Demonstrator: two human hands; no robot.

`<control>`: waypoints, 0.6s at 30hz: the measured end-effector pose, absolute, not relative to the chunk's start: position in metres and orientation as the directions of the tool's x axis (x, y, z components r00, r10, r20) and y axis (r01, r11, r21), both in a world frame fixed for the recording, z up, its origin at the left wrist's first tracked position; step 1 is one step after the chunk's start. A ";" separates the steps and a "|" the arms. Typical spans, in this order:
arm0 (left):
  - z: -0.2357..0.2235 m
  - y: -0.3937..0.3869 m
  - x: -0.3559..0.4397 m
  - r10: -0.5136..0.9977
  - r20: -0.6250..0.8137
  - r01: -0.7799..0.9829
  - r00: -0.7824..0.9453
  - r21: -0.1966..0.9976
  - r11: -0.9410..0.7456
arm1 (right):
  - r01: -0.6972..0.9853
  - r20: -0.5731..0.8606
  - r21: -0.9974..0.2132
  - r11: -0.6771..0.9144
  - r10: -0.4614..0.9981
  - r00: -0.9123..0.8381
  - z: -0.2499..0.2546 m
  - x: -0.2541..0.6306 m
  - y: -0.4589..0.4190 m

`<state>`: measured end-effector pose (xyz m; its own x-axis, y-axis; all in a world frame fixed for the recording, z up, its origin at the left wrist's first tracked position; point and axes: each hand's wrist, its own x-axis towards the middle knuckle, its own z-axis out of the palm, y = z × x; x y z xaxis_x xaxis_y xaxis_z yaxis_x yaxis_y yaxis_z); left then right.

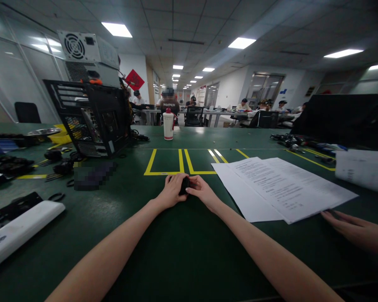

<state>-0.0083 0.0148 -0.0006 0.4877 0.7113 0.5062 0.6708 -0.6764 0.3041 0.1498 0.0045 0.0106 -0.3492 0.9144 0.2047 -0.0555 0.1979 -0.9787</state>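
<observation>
A small black object (184, 186) sits between my two hands, low over the green table; its kind is not clear, since fingers cover much of it. My left hand (173, 189) wraps round its left side, fingers over the top. From the right, my right hand (202, 191) pinches at its other side with thumb and fingertips. Just beyond my hands, yellow tape outlines (164, 173) mark the table (176, 260). Printed paper sheets (271, 188) lie to the right of my right hand.
Another person's hand (349, 224) touches the sheets' near right corner. An open black computer case (91, 117) with power supplies on top stands at the left. A white bottle (168, 125) is farther back. Cables and a long white bar (25, 230) lie left; a cable pile (292, 140) lies right.
</observation>
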 end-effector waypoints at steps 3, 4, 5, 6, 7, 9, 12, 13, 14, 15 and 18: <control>0.000 0.015 -0.008 0.709 0.509 0.670 0.487 0.304 -0.678 | -0.069 0.238 -0.971 0.228 0.910 -0.341 0.011 0.149 0.003; 0.000 0.015 -0.008 0.707 0.513 0.669 0.486 0.303 -0.679 | -0.061 0.244 -0.970 0.237 0.912 -0.330 0.011 0.149 0.003; 0.001 0.015 -0.007 0.705 0.516 0.667 0.487 0.301 -0.681 | -0.051 0.248 -0.968 0.245 0.914 -0.322 0.011 0.149 0.003; 0.001 0.015 -0.007 0.703 0.518 0.666 0.488 0.299 -0.683 | -0.043 0.254 -0.966 0.254 0.914 -0.317 0.010 0.149 0.004; 0.001 0.015 -0.007 0.701 0.519 0.666 0.489 0.298 -0.684 | -0.039 0.259 -0.965 0.261 0.913 -0.314 0.010 0.148 0.004; 0.000 0.015 -0.007 0.699 0.520 0.665 0.490 0.295 -0.686 | -0.033 0.256 -0.965 0.259 0.914 -0.314 0.008 0.148 0.005; -0.001 0.015 -0.006 0.704 0.524 0.672 0.480 0.296 -0.679 | -0.028 0.239 -0.970 0.242 0.928 -0.286 0.007 0.147 0.006; -0.001 0.015 -0.006 0.706 0.525 0.675 0.475 0.297 -0.675 | -0.030 0.233 -0.972 0.234 0.932 -0.280 0.006 0.147 0.007; -0.001 0.016 -0.006 0.708 0.525 0.678 0.473 0.296 -0.673 | -0.036 0.226 -0.974 0.225 0.934 -0.278 0.006 0.147 0.007; -0.002 0.016 -0.006 0.709 0.524 0.680 0.472 0.295 -0.671 | -0.044 0.221 -0.975 0.217 0.934 -0.281 0.006 0.147 0.007; -0.002 0.016 -0.007 0.709 0.518 0.679 0.479 0.293 -0.673 | -0.075 0.223 -0.975 0.210 0.923 -0.314 0.008 0.147 0.006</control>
